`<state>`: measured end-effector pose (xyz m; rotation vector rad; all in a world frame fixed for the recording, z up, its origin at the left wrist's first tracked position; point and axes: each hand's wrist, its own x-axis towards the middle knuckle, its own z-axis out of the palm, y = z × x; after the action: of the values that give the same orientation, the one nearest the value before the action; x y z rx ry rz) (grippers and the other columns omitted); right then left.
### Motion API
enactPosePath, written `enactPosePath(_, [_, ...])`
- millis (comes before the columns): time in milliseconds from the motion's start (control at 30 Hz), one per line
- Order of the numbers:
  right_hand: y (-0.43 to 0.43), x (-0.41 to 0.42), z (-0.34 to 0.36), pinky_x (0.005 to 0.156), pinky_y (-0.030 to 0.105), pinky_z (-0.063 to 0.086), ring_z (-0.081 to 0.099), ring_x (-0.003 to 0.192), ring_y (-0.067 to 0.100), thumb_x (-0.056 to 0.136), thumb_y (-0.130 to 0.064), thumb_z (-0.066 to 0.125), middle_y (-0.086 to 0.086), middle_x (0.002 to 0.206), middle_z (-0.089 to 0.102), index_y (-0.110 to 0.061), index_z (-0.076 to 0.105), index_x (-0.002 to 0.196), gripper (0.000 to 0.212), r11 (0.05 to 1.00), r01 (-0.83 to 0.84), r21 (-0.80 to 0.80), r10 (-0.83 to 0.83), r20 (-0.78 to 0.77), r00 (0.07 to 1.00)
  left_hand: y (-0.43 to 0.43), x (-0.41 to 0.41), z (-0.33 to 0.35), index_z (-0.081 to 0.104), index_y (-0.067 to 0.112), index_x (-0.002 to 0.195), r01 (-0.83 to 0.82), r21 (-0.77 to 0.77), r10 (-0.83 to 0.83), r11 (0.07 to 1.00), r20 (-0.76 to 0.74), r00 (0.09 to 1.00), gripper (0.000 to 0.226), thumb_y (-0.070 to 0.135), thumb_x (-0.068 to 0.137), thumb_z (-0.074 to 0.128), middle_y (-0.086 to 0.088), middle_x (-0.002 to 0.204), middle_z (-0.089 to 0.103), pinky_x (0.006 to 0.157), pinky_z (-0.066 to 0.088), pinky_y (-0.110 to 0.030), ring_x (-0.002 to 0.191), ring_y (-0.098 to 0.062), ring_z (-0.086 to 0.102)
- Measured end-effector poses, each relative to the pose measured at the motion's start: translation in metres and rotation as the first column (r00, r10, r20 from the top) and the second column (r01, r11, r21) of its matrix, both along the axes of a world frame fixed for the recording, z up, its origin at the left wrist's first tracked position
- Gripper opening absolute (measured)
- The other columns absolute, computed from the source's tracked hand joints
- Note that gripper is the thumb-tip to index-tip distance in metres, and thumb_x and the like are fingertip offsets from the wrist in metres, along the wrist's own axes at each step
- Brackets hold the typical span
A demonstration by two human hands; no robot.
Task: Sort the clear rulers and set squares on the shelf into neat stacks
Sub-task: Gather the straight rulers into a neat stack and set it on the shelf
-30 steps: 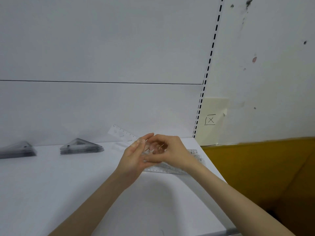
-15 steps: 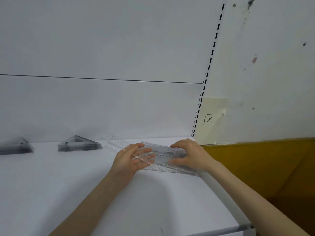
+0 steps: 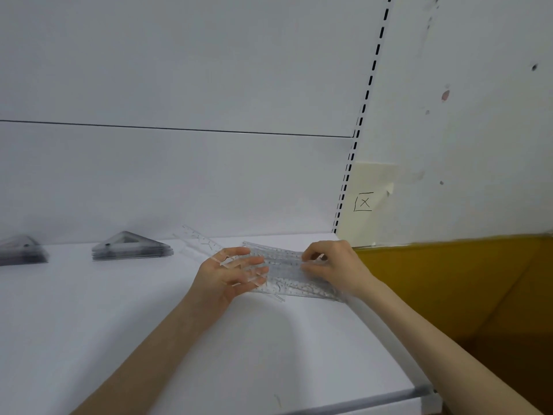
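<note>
Head camera view, looking down at a white shelf (image 3: pixel 134 339) that fills the lower left of the frame. The clear rulers (image 3: pixel 284 269) are in a loose, fanned pile just right of the middle of the picture, near the shelf's right edge, lying roughly left to right and not lined up with each other.

The left hand (image 3: pixel 227 275) is at the left end of the pile, palm turned up toward the camera, fingers (image 3: pixel 254 260) straight and spread. The ends of the see-through rulers lie across those fingers, so it's supporting them, not gripping them. The right hand (image 3: pixel 336 268) is on the right end of the pile, knuckles up, its fingers curled down onto the rulers and holding that end. I can't make out exactly where the thumb sits.

One lone ruler (image 3: pixel 199 239) lies at an angle just behind the left hand, up against the back panel (image 3: pixel 179 181).

Over at the left of the frame is a neat stack of set squares (image 3: pixel 131 250), and a second stack (image 3: pixel 22 253) sits at the far left edge, a bit blurry.

On the right there's a slotted upright (image 3: pixel 363 115), a pale note with a boxed X (image 3: pixel 364 202) and a mustard-yellow band of wall (image 3: pixel 454 283).
</note>
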<state>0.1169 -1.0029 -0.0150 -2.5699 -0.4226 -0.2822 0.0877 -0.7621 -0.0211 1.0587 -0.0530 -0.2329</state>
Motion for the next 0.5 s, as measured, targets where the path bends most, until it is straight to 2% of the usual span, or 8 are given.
enactPosePath(67, [0.0, 0.0, 0.0, 0.082, 0.027, 0.05, 0.061, 0.083, 0.006, 0.086, -0.019, 0.07, -0.012, 0.082, 0.067, -0.019, 0.068, 0.085, 0.002, 0.997, 0.002, 0.078, -0.002, -0.005, 1.0, 0.001, 0.001, -0.002, 0.056, -0.001, 0.101, -0.011, -0.011, 0.011, 1.0, -0.004, 1.0, 0.045, -0.031, 0.07, 0.046, -0.025, 0.098, 0.069, 0.072, 0.06, -0.041, 0.093, -0.043, 0.067])
enactPosePath(200, [-0.001, 0.002, 0.005, 0.074, 0.032, 0.055, 0.063, 0.071, 0.01, 0.088, -0.012, 0.067, -0.007, 0.075, 0.066, -0.022, 0.066, 0.087, 0.01, 0.971, 0.022, 0.238, -0.005, -0.07, 0.998, 0.001, 0.003, -0.005, 0.056, 0.0, 0.101, -0.011, -0.017, 0.011, 1.0, -0.012, 1.0, 0.043, -0.031, 0.075, 0.04, -0.024, 0.096, 0.069, 0.071, 0.06, -0.041, 0.093, -0.043, 0.067])
enactPosePath(267, [0.0, 0.002, 0.012, 0.069, 0.024, 0.051, 0.061, 0.066, 0.004, 0.088, -0.012, 0.066, -0.006, 0.073, 0.067, -0.023, 0.068, 0.091, 0.012, 0.946, 0.034, 0.324, -0.007, -0.084, 0.996, 0.0, 0.002, -0.005, 0.056, -0.001, 0.101, 0.004, -0.014, -0.004, 1.0, -0.01, 1.0, 0.043, -0.031, 0.072, 0.045, -0.025, 0.098, 0.068, 0.071, 0.06, -0.041, 0.093, -0.043, 0.067])
enactPosePath(367, [0.011, -0.009, 0.026, 0.066, 0.016, 0.045, 0.06, 0.068, 0.002, 0.085, -0.016, 0.07, -0.005, 0.077, 0.07, -0.027, 0.07, 0.099, 0.018, 0.885, -0.014, 0.466, 0.062, -0.088, 0.994, -0.003, 0.0, -0.005, 0.056, 0.0, 0.102, 0.023, -0.013, -0.023, 1.0, 0.009, 1.0, 0.049, -0.02, 0.057, 0.059, -0.025, 0.101, 0.067, 0.073, 0.06, -0.042, 0.092, -0.042, 0.067])
enactPosePath(433, [0.029, -0.021, 0.036, 0.071, 0.018, 0.048, 0.06, 0.073, 0.003, 0.077, -0.022, 0.078, -0.007, 0.084, 0.069, -0.031, 0.069, 0.105, 0.031, 0.861, -0.096, 0.499, 0.17, -0.104, 0.98, -0.005, -0.002, -0.004, 0.055, 0.001, 0.104, 0.055, -0.021, -0.054, 0.998, 0.035, 0.998, 0.052, -0.016, 0.056, 0.063, -0.026, 0.105, 0.066, 0.078, 0.059, -0.042, 0.096, -0.042, 0.066])
enactPosePath(500, [0.053, -0.029, 0.039, 0.074, 0.016, 0.048, 0.058, 0.076, 0.002, 0.073, -0.019, 0.082, -0.008, 0.091, 0.066, -0.027, 0.071, 0.108, 0.038, 0.851, -0.161, 0.5, 0.239, -0.096, 0.966, -0.007, -0.005, -0.003, 0.053, 0.001, 0.107, 0.112, -0.03, -0.109, 0.993, 0.083, 0.991, 0.054, -0.013, 0.057, 0.07, -0.024, 0.111, 0.065, 0.085, 0.057, -0.042, 0.102, -0.039, 0.066])
